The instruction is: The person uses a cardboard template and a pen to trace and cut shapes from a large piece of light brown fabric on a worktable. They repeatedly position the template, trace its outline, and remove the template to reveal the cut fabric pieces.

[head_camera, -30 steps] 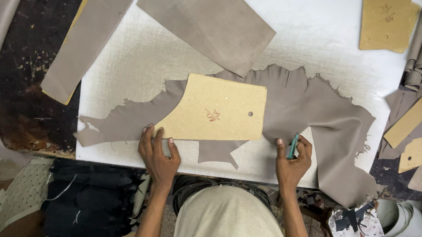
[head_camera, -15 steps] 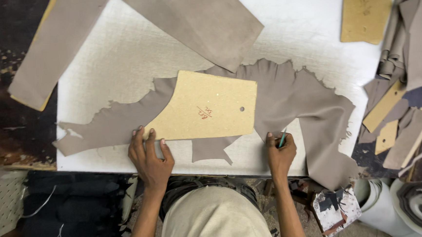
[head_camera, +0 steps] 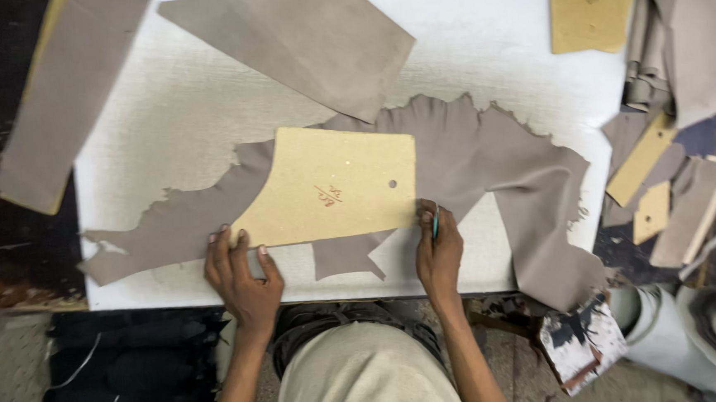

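Both forearms reach up from the lower frame; the left hand [head_camera: 242,270] lies flat, fingers spread, the right hand [head_camera: 438,250] curled closed.

Leather-cutting workshop: white cutting board [head_camera: 162,114], grey hide pieces [head_camera: 298,39], cardboard patterns [head_camera: 590,5], offcuts piled at side.

Big grey leather offcut [head_camera: 303,43] lies top-centre on the white cutting board [head_camera: 481,53], w/ a long grey strip [head_camera: 66,95] slanting off the board's left edge. Top right: another tan card template [head_camera: 590,5] on the board, and beside it a heap of folded grey leather [head_camera: 687,36] over the edge; below that, small tan card pieces [head_camera: 647,183] and a grey-covered slab [head_camera: 694,209]. Dark fabric bundle [head_camera: 128,372] sits bottom left below the board; a black-and-white paint-smeared pot [head_camera: 582,336] bottom right.
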